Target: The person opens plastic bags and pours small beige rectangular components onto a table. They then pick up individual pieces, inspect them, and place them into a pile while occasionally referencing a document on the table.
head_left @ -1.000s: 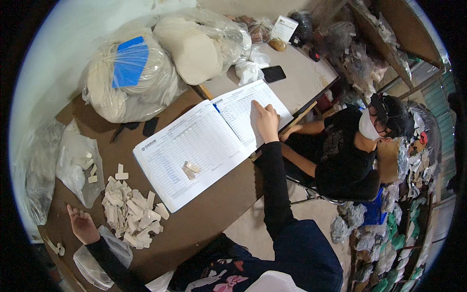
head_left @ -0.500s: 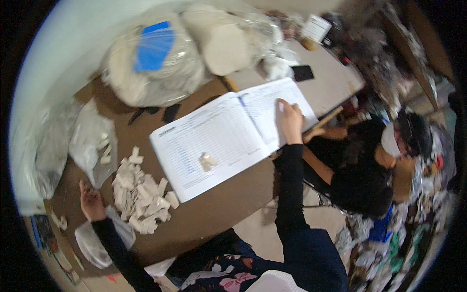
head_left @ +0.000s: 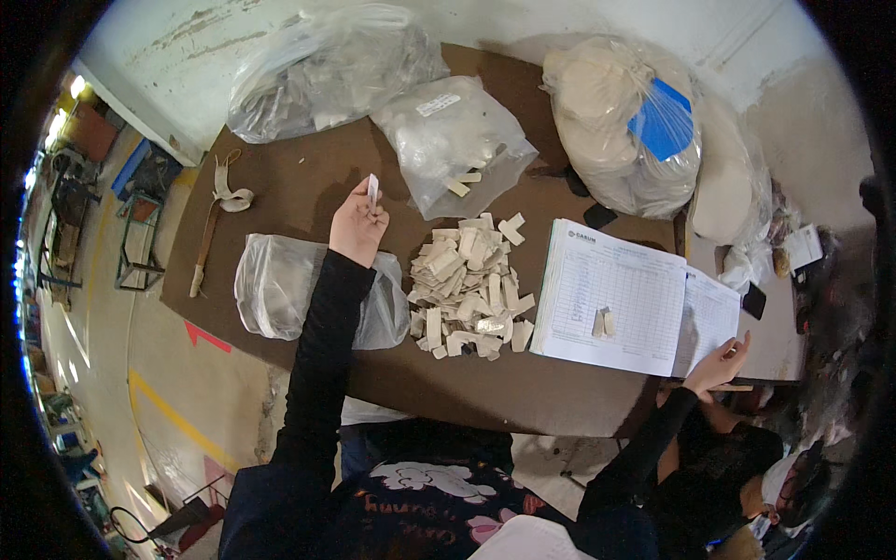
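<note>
My left hand (head_left: 358,224) hovers above the brown table, left of the pile and past a clear plastic bag. Its fingers are closed on a small white strip (head_left: 373,189), which stands up from the fingertips. A heap of flat beige strips (head_left: 467,285) lies in the middle of the table. Right of it is an open record book (head_left: 607,280) with printed tables, and two short strips (head_left: 604,323) rest on its left page. My right hand (head_left: 715,366) is at the lower edge of the right page, fingers curled; a small pale spot shows at the fingertips, too small to name.
Clear bags (head_left: 457,140) and a large bag of pale rolls with a blue patch (head_left: 625,121) stand along the wall. A tied stick (head_left: 210,229) lies at the left. A dark phone (head_left: 754,301) sits beyond the book. Another person (head_left: 747,476) is close on the right.
The view has swung left, bringing more of the table and floor into sight. My right hand has moved from over the right page to its lower edge. In my left hand the white strip now shows.
</note>
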`<state>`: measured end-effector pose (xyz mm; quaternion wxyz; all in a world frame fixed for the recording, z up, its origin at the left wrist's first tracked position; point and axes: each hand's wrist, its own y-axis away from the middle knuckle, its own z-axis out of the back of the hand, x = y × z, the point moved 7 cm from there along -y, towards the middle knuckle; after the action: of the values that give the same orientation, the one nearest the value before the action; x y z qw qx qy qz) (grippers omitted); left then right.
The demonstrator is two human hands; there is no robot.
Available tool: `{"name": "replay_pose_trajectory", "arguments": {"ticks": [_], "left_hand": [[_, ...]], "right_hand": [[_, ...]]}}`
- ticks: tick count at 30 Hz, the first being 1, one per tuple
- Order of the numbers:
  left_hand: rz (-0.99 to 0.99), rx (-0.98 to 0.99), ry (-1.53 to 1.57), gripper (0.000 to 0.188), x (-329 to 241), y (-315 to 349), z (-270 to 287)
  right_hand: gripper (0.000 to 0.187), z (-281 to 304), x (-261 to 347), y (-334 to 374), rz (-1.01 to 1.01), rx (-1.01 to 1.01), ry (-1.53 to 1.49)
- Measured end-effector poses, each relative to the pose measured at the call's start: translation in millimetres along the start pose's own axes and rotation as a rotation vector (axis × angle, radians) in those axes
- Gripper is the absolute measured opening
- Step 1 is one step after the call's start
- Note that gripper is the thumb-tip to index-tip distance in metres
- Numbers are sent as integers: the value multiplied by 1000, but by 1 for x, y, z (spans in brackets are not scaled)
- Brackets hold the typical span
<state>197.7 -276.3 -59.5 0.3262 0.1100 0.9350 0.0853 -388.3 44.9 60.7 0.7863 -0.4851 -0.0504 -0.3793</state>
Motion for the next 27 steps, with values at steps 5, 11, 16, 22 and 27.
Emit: {"name": "replay_pose_trajectory", "arguments": {"ticks": [5, 11, 16, 22, 27], "left_hand": [[-143, -59, -253, 35, -5, 13, -20], [-201, -40, -285, 47, -12, 17, -32], [-160, -60, -239, 42, -7, 12, -28], [-170, -89, -218, 36, -20, 15, -24], [-195, -101, -175, 32, -32, 15, -22]], "right_hand": [[30, -19, 142, 26, 358, 207, -345], [31, -61, 334, 118, 1043, 618, -606], [23, -141, 386, 146, 1048, 830, -331], [18, -154, 456, 104, 928, 684, -433], [21, -147, 515, 31, 752, 553, -617]]}}
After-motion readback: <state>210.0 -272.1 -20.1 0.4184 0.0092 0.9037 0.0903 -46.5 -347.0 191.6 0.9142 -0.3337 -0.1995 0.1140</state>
